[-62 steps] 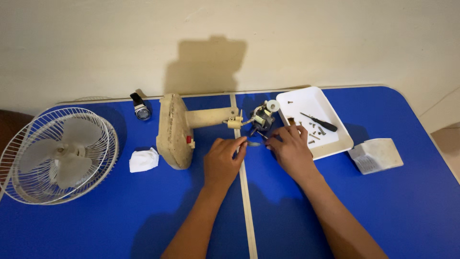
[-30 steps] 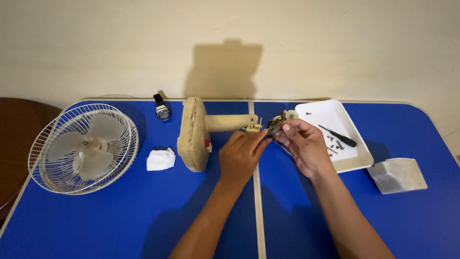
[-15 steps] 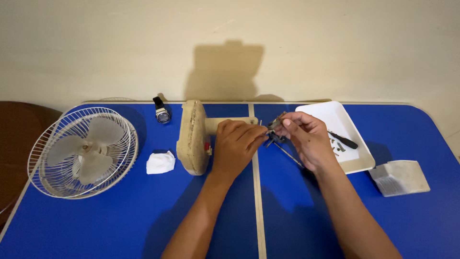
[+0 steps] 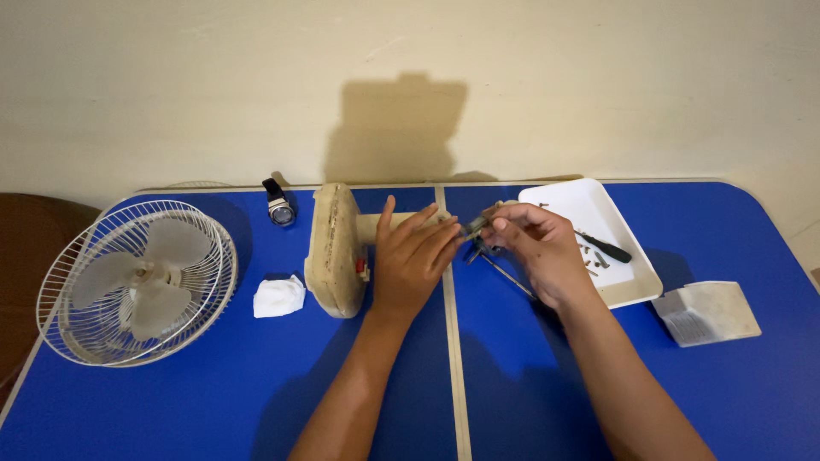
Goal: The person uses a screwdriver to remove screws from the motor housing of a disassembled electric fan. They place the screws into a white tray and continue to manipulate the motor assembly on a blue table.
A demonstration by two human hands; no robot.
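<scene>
Counter: I see a blue counter [image 4: 171,410] with a pale seam running away from me down its middle.
Left hand: my left hand [image 4: 412,260] lies flat on the fan stand's neck, fingers [image 4: 427,232] spread loose, gripping nothing.
Right hand: my right hand [image 4: 538,248] has its fingers pinched on a small metal motor part [image 4: 475,226] at the neck's end, thin wires trailing below it.
Fan stand: the beige fan stand [image 4: 335,249] lies on its side at the counter's centre, base toward the left.
Left side: white crumpled tissue [image 4: 278,296] just beside the base; fan guard with blades [image 4: 137,280] further left.
Right side: white tray [image 4: 598,213] holding a screwdriver [image 4: 602,246] and screws; a pale box [image 4: 707,312] nearer me.
Far edge: a wristwatch [image 4: 278,205].
</scene>
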